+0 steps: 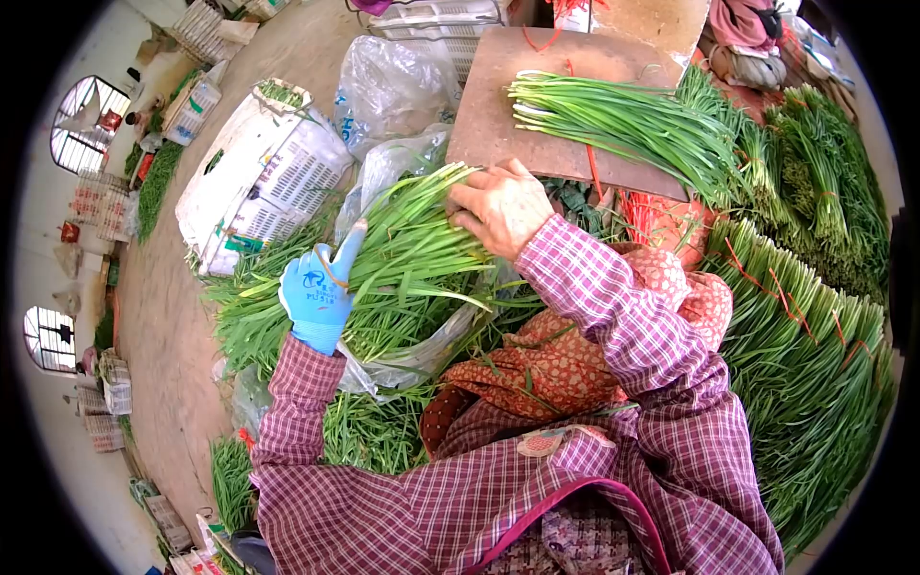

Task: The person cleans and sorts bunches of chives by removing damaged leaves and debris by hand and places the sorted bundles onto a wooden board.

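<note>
My left hand, in a blue glove, grips a loose bunch of garlic chives around its middle, with the thumb stretched along the top. At the pale stem ends, my bare right hand has its curled fingers closed on some stalks. More chives lie beneath in a clear plastic bag. Just beyond my right hand, a wooden board carries another bunch of chives, its white ends facing left. Red string hangs over the board's near edge.
Several tied chive bundles are stacked on the right, with more bundles behind. A white plastic crate leans at the left beside crumpled clear plastic. Floral cloth covers my lap. Crates and greens line the far wall.
</note>
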The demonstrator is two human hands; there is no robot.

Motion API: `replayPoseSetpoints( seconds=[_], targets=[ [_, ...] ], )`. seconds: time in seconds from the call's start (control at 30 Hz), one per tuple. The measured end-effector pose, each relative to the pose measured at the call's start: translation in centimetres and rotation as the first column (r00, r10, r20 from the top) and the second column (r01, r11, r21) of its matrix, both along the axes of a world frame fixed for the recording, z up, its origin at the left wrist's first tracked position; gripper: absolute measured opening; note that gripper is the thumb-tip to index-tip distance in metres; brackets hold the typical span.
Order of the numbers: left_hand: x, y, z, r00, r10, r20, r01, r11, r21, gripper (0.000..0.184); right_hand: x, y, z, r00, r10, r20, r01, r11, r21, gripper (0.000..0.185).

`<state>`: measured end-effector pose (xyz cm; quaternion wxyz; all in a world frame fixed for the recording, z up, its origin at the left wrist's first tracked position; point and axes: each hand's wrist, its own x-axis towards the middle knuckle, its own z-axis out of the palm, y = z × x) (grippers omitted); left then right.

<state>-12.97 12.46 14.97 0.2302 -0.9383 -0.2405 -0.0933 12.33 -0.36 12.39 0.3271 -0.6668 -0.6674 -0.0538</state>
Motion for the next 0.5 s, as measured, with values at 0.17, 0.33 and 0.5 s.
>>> replayPoseSetpoints(
  seconds=[0.17, 0.33, 0.5],
  targets=[
    [-0.8, 0.6, -0.7, 0.999, -0.049, 0.014, 0.049, 0.998, 0.034, 0.089, 2.9, -1.7, -2.8, 0.948, -0.222, 0.23, 0.228, 0.974, 0.001, 0.011],
    [-2.5, 1.2, -0.5, 0.986, 0.161, -0.044, -0.16, 0.986, 0.037, 0.096, 8.7, -7.7, -5.7, 0.804, -0.445, 0.394, 0.579, 0.736, -0.351, 0.009],
    [-2.0, 1.5, -0.9, 0.993, 0.116, 0.007, -0.116, 0.993, 0.034, 0.097, 3.5, -6.5, -0.1, 0.957, -0.282, 0.068, 0.289, 0.95, -0.116, 0.022]
  ],
)
